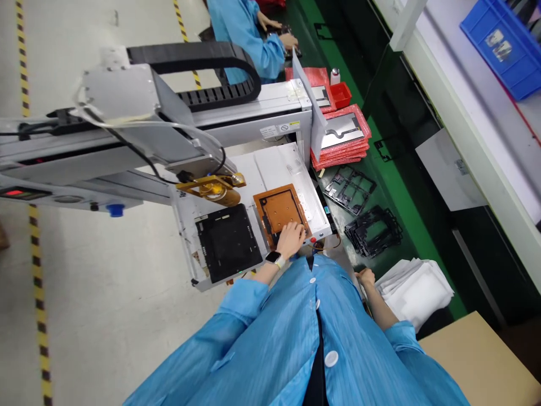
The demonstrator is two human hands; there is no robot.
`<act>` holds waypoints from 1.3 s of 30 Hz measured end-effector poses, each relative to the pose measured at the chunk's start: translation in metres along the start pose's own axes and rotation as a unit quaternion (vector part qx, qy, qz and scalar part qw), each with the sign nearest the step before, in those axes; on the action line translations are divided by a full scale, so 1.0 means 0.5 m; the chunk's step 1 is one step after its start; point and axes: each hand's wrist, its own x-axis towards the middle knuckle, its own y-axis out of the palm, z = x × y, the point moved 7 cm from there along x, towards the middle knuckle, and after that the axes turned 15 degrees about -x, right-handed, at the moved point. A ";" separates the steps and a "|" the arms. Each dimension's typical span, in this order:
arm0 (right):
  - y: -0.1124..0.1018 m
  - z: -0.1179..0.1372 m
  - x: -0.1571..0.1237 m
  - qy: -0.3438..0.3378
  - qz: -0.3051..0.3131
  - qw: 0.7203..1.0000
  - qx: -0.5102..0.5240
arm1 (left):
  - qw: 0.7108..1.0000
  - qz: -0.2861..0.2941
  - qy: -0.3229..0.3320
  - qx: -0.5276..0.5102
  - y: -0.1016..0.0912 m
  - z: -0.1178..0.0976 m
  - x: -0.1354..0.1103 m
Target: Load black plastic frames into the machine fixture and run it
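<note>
My left hand point(291, 237), with a watch on its wrist, rests on the near edge of an orange-brown fixture plate point(279, 207) on the machine's white bed point(279, 166); its fingers lie flat on the plate. Beside this plate sits a black square tray point(228, 242). A brass-coloured dispensing head point(217, 189) hangs over the gap between the two. My right hand point(366, 277) is low at the bench edge, beside a stack of white sheets point(416, 290); its fingers are curled under and mostly hidden.
Black plastic frames point(372, 230) lie in piles on the green bench point(393, 186). Red bags with metal plates point(342, 138) are stacked further on. Another person in a blue coat point(249, 34) works beyond the machine. A cardboard box point(482, 361) stands at lower right.
</note>
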 end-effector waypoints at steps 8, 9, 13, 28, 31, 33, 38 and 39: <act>0.008 0.014 -0.091 -0.080 0.027 0.990 0.112 | 0.996 0.003 0.037 0.076 0.000 0.019 0.166; 0.006 0.023 -0.103 -0.094 0.028 0.987 0.124 | 0.996 0.010 0.041 0.081 0.001 0.027 0.179; -0.033 0.080 -0.131 -0.148 -0.001 0.978 0.147 | 0.990 0.056 0.079 0.105 -0.001 0.026 0.218; -0.159 0.702 -0.355 -0.612 -0.269 0.724 -0.172 | 0.990 -0.030 0.039 0.131 -0.146 -0.040 0.109; -0.131 0.731 -0.371 -0.624 -0.273 0.696 -0.227 | 0.988 -0.088 0.018 0.123 -0.174 -0.043 0.067; -0.122 0.737 -0.368 -0.620 -0.271 0.690 -0.256 | 0.988 -0.111 0.013 0.103 -0.192 -0.040 0.049; -0.144 0.762 -0.365 -0.619 -0.255 0.690 -0.274 | 0.989 -0.129 0.009 0.071 -0.223 -0.031 0.033; -0.155 0.767 -0.369 -0.626 -0.249 0.687 -0.272 | 0.989 -0.130 0.009 0.065 -0.226 -0.030 0.032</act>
